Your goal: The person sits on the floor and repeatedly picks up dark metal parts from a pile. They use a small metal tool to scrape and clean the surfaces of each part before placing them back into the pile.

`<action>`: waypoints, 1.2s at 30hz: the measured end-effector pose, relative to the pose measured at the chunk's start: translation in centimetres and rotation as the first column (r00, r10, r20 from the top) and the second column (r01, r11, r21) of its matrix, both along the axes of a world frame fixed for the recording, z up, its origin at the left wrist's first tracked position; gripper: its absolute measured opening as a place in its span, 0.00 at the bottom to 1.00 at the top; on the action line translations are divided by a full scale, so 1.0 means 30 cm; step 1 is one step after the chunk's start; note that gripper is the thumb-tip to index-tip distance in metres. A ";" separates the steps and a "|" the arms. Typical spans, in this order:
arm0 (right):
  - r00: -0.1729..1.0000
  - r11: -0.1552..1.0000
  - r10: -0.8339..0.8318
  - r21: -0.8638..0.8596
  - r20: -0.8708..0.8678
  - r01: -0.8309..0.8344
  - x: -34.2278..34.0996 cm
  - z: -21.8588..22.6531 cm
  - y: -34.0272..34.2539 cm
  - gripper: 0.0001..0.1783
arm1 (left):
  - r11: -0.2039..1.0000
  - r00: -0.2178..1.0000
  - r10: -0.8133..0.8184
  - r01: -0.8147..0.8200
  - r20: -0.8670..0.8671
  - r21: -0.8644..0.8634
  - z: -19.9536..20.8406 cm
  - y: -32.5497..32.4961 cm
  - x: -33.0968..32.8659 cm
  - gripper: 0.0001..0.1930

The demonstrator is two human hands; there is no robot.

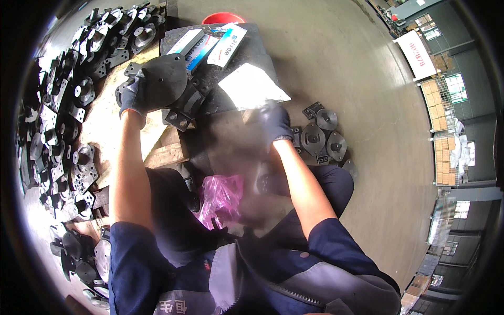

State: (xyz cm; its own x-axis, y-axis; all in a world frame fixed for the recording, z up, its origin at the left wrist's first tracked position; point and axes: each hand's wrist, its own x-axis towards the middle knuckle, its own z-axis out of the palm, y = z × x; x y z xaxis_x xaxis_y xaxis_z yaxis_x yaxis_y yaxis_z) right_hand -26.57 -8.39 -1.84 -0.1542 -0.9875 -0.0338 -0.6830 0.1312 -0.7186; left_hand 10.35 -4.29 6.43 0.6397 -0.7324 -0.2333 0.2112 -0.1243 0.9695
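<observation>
Gripping firmly, the gloved left hand (pixel 134 95) wraps its fingers around the edge of a round black metal part (pixel 167 80), holding it tilted above a wooden block (pixel 165 149), just left of the dark box (pixel 220 68) in front of the person. Whether the gloved right hand (pixel 275 122) is closed or apart cannot be told, since it is blurred; it hovers near a white sheet (pixel 252 86) on the box. Small black parts (pixel 320 135) lie on the floor beside it. A pink bag (pixel 223 197) rests on the lap, and many more black parts (pixel 63 105) cover the floor at left.
</observation>
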 end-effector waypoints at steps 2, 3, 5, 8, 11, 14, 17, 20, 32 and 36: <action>0.963 0.998 0.010 0.062 0.271 -0.028 0.009 -0.012 -0.013 0.13 | 0.990 0.989 -0.099 0.086 0.113 0.109 -0.025 -0.005 0.037 0.25; 0.922 0.999 -0.018 0.036 0.386 0.005 0.022 -0.007 -0.031 0.13 | 0.990 0.989 -0.081 0.065 0.127 0.123 -0.019 -0.003 0.042 0.25; 0.897 0.997 -0.011 0.074 0.442 -0.024 0.047 -0.005 -0.040 0.14 | 0.993 0.990 -0.046 0.031 0.135 0.113 -0.003 0.002 0.042 0.25; 0.942 0.989 0.106 0.063 0.317 -0.133 0.034 -0.044 -0.055 0.13 | 0.997 0.996 -0.031 0.025 0.085 0.067 0.024 -0.006 -0.030 0.25; 0.991 0.989 0.115 0.090 0.067 -0.120 0.171 0.209 0.041 0.14 | 0.995 0.992 0.005 -0.018 0.125 0.096 0.033 0.034 0.019 0.25; 0.909 0.978 0.206 0.092 -0.362 -0.186 0.077 0.174 -0.004 0.15 | 0.993 0.981 -0.048 0.025 0.190 0.118 0.023 0.009 -0.012 0.25; 0.952 0.994 0.077 0.102 -0.298 -0.049 0.009 0.169 -0.014 0.13 | 0.996 0.990 0.032 -0.043 0.136 0.072 0.019 0.008 0.005 0.26; 0.936 0.974 -0.210 -0.139 -0.283 0.176 -0.114 0.100 0.002 0.10 | 0.996 0.982 -0.012 -0.006 0.186 0.093 0.023 0.013 -0.001 0.26; 0.985 0.997 -0.040 -0.071 -0.166 0.028 -0.201 -0.007 0.102 0.06 | 0.985 0.996 -0.079 0.083 -0.030 0.149 -0.056 -0.040 0.081 0.20; 0.994 0.997 -0.055 -0.042 0.098 0.060 -0.183 -0.033 0.103 0.06 | 0.961 0.984 -0.081 0.036 0.157 0.274 -0.069 -0.047 0.144 0.21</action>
